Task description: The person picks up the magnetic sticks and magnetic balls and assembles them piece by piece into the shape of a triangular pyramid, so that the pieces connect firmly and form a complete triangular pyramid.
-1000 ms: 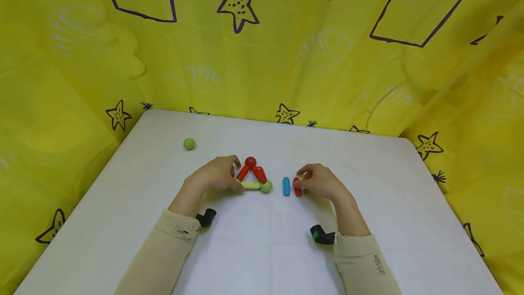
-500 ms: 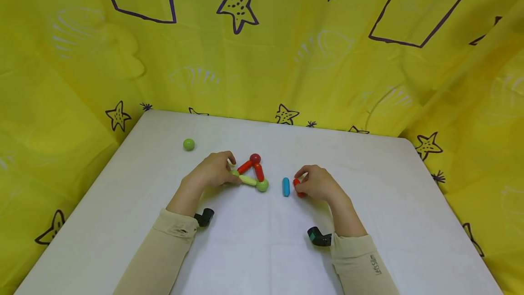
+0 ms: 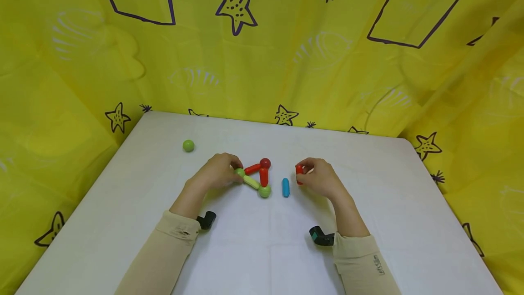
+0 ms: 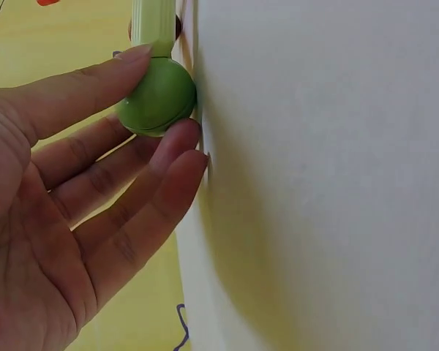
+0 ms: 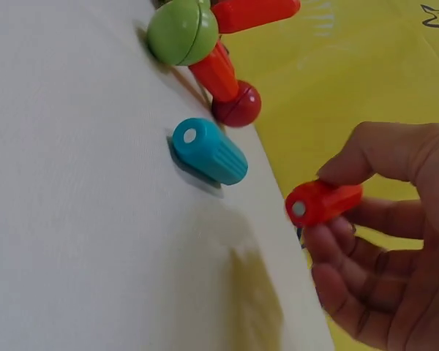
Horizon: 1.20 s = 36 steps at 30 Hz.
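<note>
My left hand (image 3: 218, 172) pinches a green magnetic ball (image 4: 158, 99) between thumb and fingers. That ball is one corner of a triangle, joined to a pale green rod (image 3: 251, 182) and a red rod (image 3: 252, 169). Its other corners are a dark red ball (image 3: 265, 163) and a second green ball (image 3: 264, 191). In the right wrist view, a red rod (image 5: 257, 12) juts from that second green ball, away from the table. My right hand (image 3: 321, 178) holds a loose red magnetic rod (image 5: 323, 202) off the tabletop, its silvery end exposed.
A blue magnetic rod (image 3: 285, 187) lies on the white table (image 3: 262, 258) between the triangle and my right hand. Farther back on the left is a lone green ball (image 3: 188, 145). A yellow patterned curtain (image 3: 262, 67) hangs behind the table and along both sides.
The triangle has turned and slid slightly right, with my left hand on its left corner. My right hand has lifted the red rod and moved it a little farther back.
</note>
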Motion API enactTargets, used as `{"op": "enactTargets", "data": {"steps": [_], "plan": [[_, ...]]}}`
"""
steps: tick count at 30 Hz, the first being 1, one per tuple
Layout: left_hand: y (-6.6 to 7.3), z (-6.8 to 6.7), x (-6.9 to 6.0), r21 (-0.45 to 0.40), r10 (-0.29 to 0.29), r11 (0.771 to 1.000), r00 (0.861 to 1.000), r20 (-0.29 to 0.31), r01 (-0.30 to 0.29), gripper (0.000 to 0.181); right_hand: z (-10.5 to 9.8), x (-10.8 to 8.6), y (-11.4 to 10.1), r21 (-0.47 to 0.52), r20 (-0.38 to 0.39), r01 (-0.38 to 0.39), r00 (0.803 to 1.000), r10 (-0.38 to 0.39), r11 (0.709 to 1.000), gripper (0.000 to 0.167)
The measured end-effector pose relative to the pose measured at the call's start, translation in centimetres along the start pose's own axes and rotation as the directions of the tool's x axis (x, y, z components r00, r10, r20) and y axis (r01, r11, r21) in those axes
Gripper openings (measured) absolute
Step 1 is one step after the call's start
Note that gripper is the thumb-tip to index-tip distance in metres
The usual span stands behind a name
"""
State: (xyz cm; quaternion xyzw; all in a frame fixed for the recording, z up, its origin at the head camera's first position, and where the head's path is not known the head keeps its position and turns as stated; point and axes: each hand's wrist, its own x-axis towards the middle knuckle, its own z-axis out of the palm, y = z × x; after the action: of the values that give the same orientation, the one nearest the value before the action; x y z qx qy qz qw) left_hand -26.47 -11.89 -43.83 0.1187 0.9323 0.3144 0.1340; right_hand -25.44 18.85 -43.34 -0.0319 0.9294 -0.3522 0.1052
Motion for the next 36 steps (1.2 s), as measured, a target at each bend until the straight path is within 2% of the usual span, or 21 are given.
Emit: {"op": "enactTargets", "data": {"steps": [4, 9, 12, 17, 22, 36], "plan": [[0.3, 0.3, -0.1, -0.007, 0.014, 1.000, 1.000, -0.002, -0.014, 0.026, 0.1, -0.1, -0.5, 0.084, -0.076, 0.075, 0.995, -0.069, 0.994, 0.031], [0.5, 0.6, -0.1, -0.020, 0.024, 1.000, 1.000, 0.002, -0.024, 0.027, 0.8, -0.2, -1.2, 0.161, -0.176, 0.182, 0.972, -0.153, 0.970, 0.034], [0.5, 0.7, -0.1, -0.016, 0.038, 0.999, 0.999, 0.008, -0.038, 0.027, 1.4, -0.2, -1.6, 0.184, -0.195, 0.235, 0.960, -0.199, 0.954, 0.033], [0.5, 0.7, 0.0, 0.006, 0.069, 0.998, 0.997, 0.017, -0.069, 0.029, 2.4, -0.4, -2.2, 0.153, -0.205, 0.319, 0.936, -0.285, 0.936, 0.030], [0.7, 0.8, 0.0, 0.016, 0.087, 0.996, 0.996, 0.032, -0.088, 0.031, 2.9, -0.6, -2.5, 0.136, -0.193, 0.341, 0.930, -0.313, 0.930, 0.031], [0.9, 1.3, -0.1, -0.003, 0.090, 0.996, 0.995, 0.049, -0.090, 0.033, 4.0, -0.7, -2.7, 0.051, -0.148, 0.301, 0.945, -0.291, 0.952, 0.031]]}}
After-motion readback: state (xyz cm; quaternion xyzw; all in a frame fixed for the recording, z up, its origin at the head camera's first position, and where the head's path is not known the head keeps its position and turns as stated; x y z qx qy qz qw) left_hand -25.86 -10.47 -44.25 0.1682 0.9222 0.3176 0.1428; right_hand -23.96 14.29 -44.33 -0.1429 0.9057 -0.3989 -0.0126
